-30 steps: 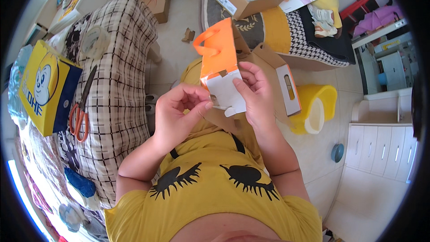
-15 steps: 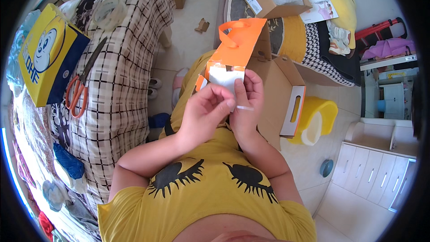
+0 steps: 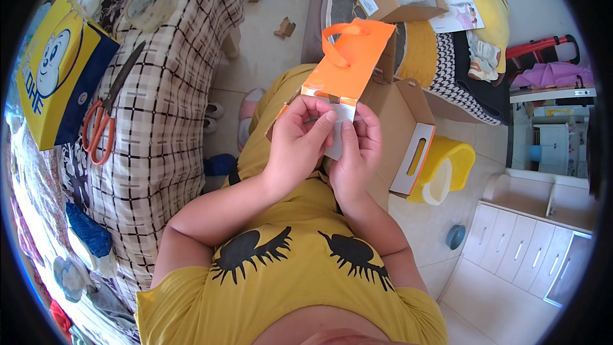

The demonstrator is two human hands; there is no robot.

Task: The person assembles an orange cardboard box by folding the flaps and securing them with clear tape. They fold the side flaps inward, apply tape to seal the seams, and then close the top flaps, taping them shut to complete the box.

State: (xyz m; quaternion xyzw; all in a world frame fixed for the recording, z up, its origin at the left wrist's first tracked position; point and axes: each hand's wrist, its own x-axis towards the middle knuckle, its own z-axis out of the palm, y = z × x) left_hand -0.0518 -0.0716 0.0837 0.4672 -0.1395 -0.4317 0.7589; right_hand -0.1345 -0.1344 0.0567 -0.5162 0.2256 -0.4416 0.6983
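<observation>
Before me is an orange cardboard box piece (image 3: 351,57) with a white flap (image 3: 343,113) along its near edge. An orange ribbon handle (image 3: 334,48) loops up from its face. My left hand (image 3: 295,140) is closed at the left of the flap, its thumb lying on a faint, see-through strip that looks like clear tape. My right hand (image 3: 356,153) grips the flap's right side, thumb in front and fingers curled. The strip crosses the flap between both hands; its ends are hard to make out.
An open brown cardboard box (image 3: 399,121) stands beyond my right hand. To the left, a checked cloth (image 3: 172,89) bears orange-handled scissors (image 3: 105,115), a tape roll (image 3: 151,5) and a yellow-blue box (image 3: 54,83). A yellow plastic seat (image 3: 456,163) is at the right.
My left hand has moved up and onto the flap. The clear strip, lying by my right thumb before, is now across the flap. The orange piece has shifted slightly right.
</observation>
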